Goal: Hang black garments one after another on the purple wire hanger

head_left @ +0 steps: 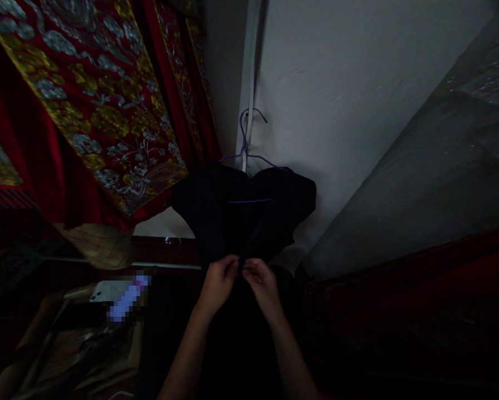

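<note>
A dark, short-sleeved garment [207,216] hangs on a purple wire hanger [244,149], its neckline open over the hanger's lower bar. Both hands meet at the garment's front, below the V of the opening. My left hand [221,278] pinches the dark cloth edge with thumb and fingers. Close beside it, my right hand [261,280] is closed on the facing edge with bent fingers. Only a small gap separates the fingertips. Whether a button or other fastener lies between them is too dark to make out.
Red cloth with gold and silver embroidery [120,111] hangs at the left. The hanger hooks on a pale vertical strip [251,61] by a white wall [341,83]. A phone [107,290] and a pixelated patch lie on a surface at lower left. Translucent sheeting [424,155] covers the right.
</note>
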Demonstrator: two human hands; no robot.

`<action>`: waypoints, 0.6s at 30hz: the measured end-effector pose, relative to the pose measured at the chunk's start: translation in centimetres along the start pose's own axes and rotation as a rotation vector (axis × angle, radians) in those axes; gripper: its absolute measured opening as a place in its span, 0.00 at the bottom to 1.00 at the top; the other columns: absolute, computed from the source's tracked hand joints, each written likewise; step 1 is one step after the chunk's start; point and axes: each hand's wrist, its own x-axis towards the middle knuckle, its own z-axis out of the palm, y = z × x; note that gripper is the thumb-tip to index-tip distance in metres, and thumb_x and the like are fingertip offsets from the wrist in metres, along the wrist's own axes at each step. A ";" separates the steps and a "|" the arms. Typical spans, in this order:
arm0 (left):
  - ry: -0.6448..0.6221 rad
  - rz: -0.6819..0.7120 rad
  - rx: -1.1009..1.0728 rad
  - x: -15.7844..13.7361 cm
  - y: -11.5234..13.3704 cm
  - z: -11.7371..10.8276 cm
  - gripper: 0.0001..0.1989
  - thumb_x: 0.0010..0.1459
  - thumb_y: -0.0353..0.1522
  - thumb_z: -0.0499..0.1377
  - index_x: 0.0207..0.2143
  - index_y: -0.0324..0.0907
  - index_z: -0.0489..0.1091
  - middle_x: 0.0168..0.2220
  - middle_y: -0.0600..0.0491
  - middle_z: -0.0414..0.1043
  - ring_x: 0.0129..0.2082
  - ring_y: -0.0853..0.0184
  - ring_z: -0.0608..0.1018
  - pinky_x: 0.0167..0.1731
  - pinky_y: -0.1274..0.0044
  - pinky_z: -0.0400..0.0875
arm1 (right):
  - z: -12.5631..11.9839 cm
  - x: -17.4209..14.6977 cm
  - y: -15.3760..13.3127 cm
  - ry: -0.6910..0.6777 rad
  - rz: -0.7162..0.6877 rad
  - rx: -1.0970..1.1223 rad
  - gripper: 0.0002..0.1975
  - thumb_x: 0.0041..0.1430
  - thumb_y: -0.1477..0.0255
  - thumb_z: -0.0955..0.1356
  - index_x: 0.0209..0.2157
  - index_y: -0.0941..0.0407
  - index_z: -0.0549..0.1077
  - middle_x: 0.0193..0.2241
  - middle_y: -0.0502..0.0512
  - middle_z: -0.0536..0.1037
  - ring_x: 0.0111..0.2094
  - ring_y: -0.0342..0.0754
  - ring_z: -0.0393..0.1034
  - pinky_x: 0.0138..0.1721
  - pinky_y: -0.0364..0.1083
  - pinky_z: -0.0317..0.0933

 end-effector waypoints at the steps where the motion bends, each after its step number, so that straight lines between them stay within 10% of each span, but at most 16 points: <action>1: 0.009 -0.011 -0.047 -0.1 0.1 0.0 0.12 0.64 0.35 0.54 0.42 0.43 0.77 0.31 0.52 0.77 0.33 0.63 0.77 0.36 0.73 0.69 | 0.8 -0.4 0.6 -0.077 0.004 -0.033 0.12 0.51 0.65 0.73 0.36 0.56 0.75 0.34 0.56 0.80 0.36 0.52 0.76 0.38 0.48 0.68; 11: 0.123 -0.165 -0.551 -0.4 2.1 1.7 0.20 0.56 0.34 0.61 0.52 0.42 0.67 0.26 0.55 0.76 0.16 0.72 0.71 0.19 0.80 0.64 | 2.1 -0.4 1.5 -0.042 -0.129 -0.187 0.08 0.57 0.64 0.67 0.29 0.54 0.68 0.25 0.51 0.74 0.28 0.48 0.69 0.30 0.45 0.62; 18: 0.303 0.052 -0.792 9.5 10.4 -1.2 0.22 0.46 0.29 0.65 0.37 0.47 0.53 0.19 0.62 0.73 0.16 0.71 0.75 0.15 0.85 0.55 | 2.1 1.7 4.0 -0.034 -0.086 -0.260 0.12 0.57 0.61 0.69 0.27 0.53 0.68 0.23 0.51 0.73 0.28 0.50 0.70 0.31 0.47 0.61</action>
